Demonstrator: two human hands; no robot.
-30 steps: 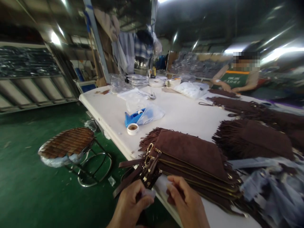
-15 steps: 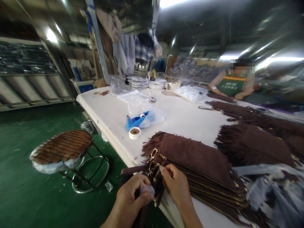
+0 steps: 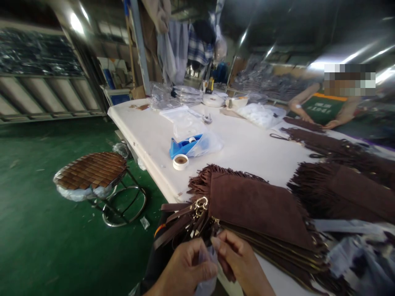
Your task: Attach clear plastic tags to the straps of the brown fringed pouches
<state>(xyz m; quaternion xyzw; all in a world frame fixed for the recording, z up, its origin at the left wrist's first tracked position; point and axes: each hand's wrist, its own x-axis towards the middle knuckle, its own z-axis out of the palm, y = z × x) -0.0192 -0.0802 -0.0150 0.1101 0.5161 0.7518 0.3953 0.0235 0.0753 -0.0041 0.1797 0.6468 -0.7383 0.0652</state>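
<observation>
**Both hands pinch a clear wrapper at the bag stack's edge**

Low centre of the frame, the left hand (image 3: pixel 185 271) and the right hand (image 3: pixel 239 263) meet, fingertips closed on a small scrap of clear plastic film (image 3: pixel 204 269) between them. It looks thin, bluish-white, crumpled, hanging down below the thumbs. Just above the knuckles sits the stack of brown suede bags (image 3: pixel 262 209), flat, fringed along the upper left side, gold zipper lines showing along the stacked edges. Its straps (image 3: pixel 177 224) fan out over the table edge toward lower left, with gold clasps (image 3: pixel 200 203) bunched at the corner. The white table (image 3: pixel 247 148) runs up toward the top. Left of centre on it, a tape roll (image 3: pixel 180 161) lies beside a blue tape dispenser (image 3: pixel 183 146). At the right, more fringed bags (image 3: pixel 342 193). Upper right, another person's hands (image 3: pixel 331 123) rest on the far bags. A woven stool (image 3: pixel 91 170) stands on the green floor, left.
</observation>
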